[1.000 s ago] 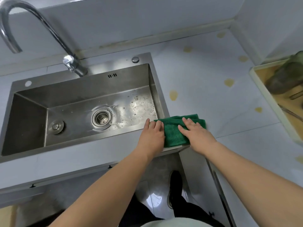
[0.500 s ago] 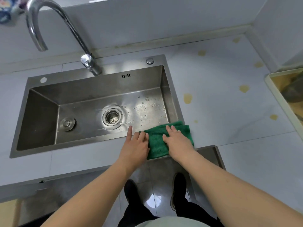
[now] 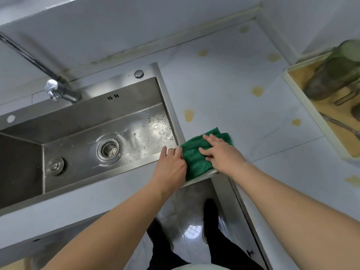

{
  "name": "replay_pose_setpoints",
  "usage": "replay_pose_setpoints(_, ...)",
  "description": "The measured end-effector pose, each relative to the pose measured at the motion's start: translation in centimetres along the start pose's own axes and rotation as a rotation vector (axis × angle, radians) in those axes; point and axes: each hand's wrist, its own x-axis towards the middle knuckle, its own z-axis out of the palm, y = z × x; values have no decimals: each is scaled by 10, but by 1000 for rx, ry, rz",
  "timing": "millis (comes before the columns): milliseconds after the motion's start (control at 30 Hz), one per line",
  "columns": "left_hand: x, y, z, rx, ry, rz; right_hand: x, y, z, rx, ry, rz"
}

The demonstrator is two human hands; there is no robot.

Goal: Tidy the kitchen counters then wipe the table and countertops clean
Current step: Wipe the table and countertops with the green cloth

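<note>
Because the green cloth lay folded on the countertop at the sink's near right corner, both the right hand and left hand pressed it with flat, straight fingers, likely for wiping the yellow stains beyond.

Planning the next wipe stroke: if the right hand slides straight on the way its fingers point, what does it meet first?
Probably the yellowish stain beside the sink rim. The right hand lies flat on the green cloth, fingers pointing up-left; only bare countertop lies between.
</note>
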Motion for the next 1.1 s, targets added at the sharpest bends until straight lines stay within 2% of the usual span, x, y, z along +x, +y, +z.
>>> replay_pose_setpoints(200,50,31,-20,-5,46,23,-14,52,-24,31,17,133)
replay_pose_setpoints(400,39,24,-15,-11,41,26,-17,41,-15,-60,-23,125)
replay_pose_setpoints(567,-8,9,6,-27,53,27,-26,-2,4,-186,-50,89)
replay_pose_setpoints(833,-84,-63,56,-77,48,-150,-5,-105,41,-345,4,-33)
replay_pose_setpoints(967,-92,-84,62,-209,60,-159,7,-131,42,-364,110,36)
replay_pose_setpoints(1100,-85,-91,62,-400,74,-195,12,-148,39,-462,27,137)
